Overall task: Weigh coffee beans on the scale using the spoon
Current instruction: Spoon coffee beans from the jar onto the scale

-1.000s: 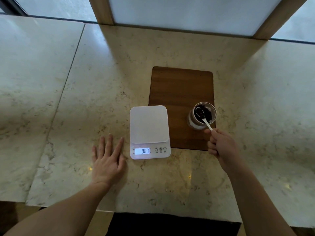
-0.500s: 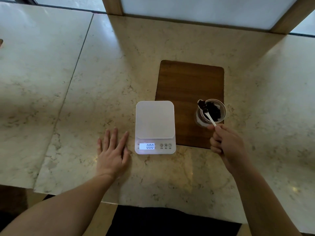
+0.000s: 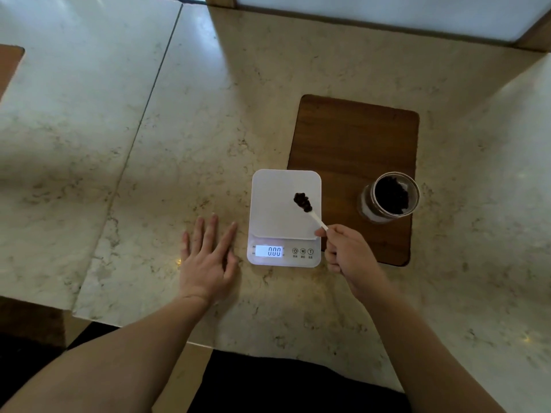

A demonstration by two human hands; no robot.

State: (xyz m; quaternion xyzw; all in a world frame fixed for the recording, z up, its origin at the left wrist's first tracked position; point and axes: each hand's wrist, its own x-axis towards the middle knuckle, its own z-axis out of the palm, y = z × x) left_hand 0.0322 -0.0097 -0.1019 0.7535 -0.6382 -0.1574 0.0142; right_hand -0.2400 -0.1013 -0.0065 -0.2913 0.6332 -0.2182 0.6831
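While much of the marble counter (image 3: 149,129) lies bare to the left & far side, its near edge runs just below both forearms. Left hand (image 3: 205,260) rests flat, fingers spread, palm down, holding nothing, just beside the white scale (image 3: 284,217). Scale display reads 0.00. Above the scale's platform, toward its right side, hangs a white spoon (image 3: 310,208) heaped w/ coffee beans (image 3: 302,201); can't tell if bowl touches the platform. Right hand (image 3: 348,254) is curled shut round the spoon handle, at the scale's near right corner. Right of scale, a wooden board (image 3: 351,138) w/ an open glass jar (image 3: 389,196) of beans on its right edge. Board's far half is bare.
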